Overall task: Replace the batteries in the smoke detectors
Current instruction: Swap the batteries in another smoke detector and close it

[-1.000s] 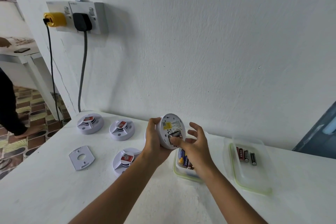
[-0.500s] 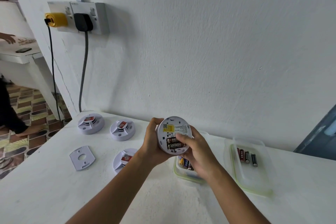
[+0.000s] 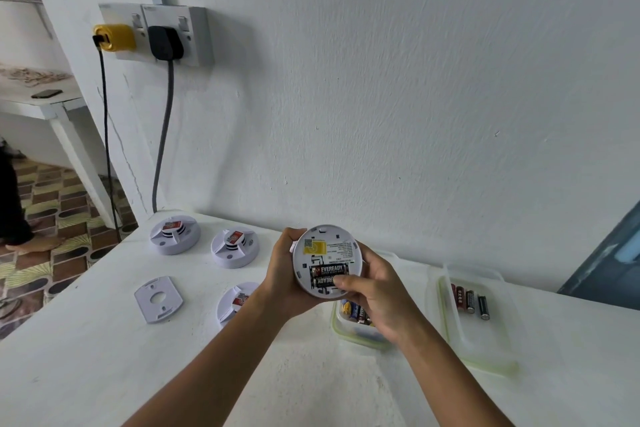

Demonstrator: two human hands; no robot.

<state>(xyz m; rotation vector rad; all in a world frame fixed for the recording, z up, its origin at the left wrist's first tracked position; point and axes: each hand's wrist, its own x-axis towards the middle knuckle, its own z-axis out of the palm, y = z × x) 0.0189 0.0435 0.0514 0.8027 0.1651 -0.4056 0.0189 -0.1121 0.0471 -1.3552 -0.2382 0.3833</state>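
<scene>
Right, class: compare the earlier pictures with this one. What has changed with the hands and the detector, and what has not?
The right hand, earlier spread open beside the held smoke detector, has closed onto its lower right edge, thumb at the lower of the two batteries, now both seated. The left hand keeps its grip. The three detectors on the table, the mounting plate and both containers stayed put.

The surface point(image 3: 104, 374) lies open along its near edge and toward the near left corner. Toward the far left corner, three smoke detectors point(image 3: 175, 234) and a mounting plate point(image 3: 158, 299) crowd the way. Along the far edge the wall point(image 3: 415, 97) blocks passage. Toward the right, two containers point(image 3: 479, 333) sit side by side, with open surface in front of them.
</scene>
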